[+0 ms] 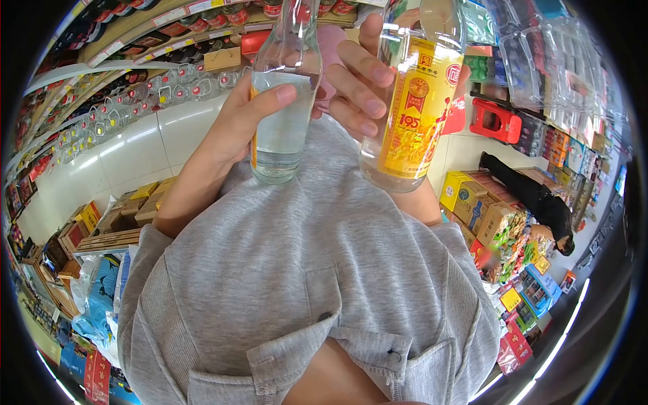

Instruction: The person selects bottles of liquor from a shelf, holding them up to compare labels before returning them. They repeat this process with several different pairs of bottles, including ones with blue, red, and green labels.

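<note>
Fingers point(373, 106) of the right hand point(356, 86), slightly spread, brace the yellow-labelled bottle point(417, 118), upper centre; the left hand point(236, 128) grips the glass bottle point(285, 131) beside it, thumb point(275, 99) across its front. Slick glass wants firm pressure.

The person wears a soft heather-grey knit shirt point(283, 236) with an open fold-down collar point(277, 361) in the same fabric, its edge slightly frayed. A short stitched placket point(321, 287) runs down from the neck, with small dark round buttons point(325, 316), and finely ribbed grey panels point(154, 304) cross the shoulders. The loose grey sleeves point(150, 246) leave both forearms bare
</note>
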`<state>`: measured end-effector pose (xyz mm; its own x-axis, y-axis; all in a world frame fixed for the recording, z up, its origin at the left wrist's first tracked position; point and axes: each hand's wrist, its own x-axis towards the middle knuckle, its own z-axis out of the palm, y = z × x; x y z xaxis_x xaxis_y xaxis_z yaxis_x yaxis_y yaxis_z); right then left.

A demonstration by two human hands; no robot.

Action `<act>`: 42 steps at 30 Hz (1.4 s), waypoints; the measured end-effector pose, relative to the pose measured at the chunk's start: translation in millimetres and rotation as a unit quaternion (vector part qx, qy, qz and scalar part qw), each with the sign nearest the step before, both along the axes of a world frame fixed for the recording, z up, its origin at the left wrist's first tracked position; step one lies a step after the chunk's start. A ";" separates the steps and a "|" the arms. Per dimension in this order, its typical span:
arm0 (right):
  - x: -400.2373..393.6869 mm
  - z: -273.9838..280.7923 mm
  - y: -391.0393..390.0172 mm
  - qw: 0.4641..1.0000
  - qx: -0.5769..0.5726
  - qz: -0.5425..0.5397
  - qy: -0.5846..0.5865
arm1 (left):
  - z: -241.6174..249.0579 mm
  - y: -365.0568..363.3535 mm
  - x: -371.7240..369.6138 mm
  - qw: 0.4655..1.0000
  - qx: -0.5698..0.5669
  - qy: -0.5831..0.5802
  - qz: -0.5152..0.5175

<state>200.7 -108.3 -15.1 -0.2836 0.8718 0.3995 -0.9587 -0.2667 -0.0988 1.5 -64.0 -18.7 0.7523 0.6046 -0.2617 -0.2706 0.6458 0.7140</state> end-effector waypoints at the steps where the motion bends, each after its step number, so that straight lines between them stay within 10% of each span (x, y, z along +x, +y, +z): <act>1: -1.4 -2.5 0.7 1.000 0.007 -0.006 0.009 | 2.1 -0.9 0.9 1.000 -0.002 -0.002 0.005; 10: 28.4 -19.5 -23.4 0.956 -0.169 -0.157 -0.182 | -30.8 -2.4 -9.3 0.997 -0.058 0.034 0.024; 16: 44.5 35.4 -12.1 0.649 -0.096 -0.448 -0.608 | -14.8 11.3 -13.2 1.000 -0.015 0.023 -0.009; 24: 37.6 96.3 72.7 0.435 0.178 -0.623 -0.626 | -18.7 3.2 -18.3 1.000 0.000 -0.006 0.000; 28: 19.0 137.7 118.6 0.494 0.047 -0.545 -0.676 | -6.9 4.1 -25.5 0.998 -0.017 -0.059 -0.003; 36: 12.7 137.6 218.4 0.390 0.161 -0.574 -0.702 | -14.6 -3.9 -31.2 0.998 0.013 -0.033 0.046; 37: 17.6 134.3 230.9 0.295 0.139 -0.527 -0.785 | -18.5 -5.0 -31.6 0.998 0.017 -0.029 0.056; 42: -3.8 131.0 259.5 0.392 0.077 -0.624 -0.671 | -16.9 -4.3 -39.0 0.997 0.012 -0.035 0.075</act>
<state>196.9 151.2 116.0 0.2813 0.6605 0.6961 0.6105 0.4365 -0.6609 -37.5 -68.3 -35.6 0.6697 0.7165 -0.1954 -0.4124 0.5776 0.7045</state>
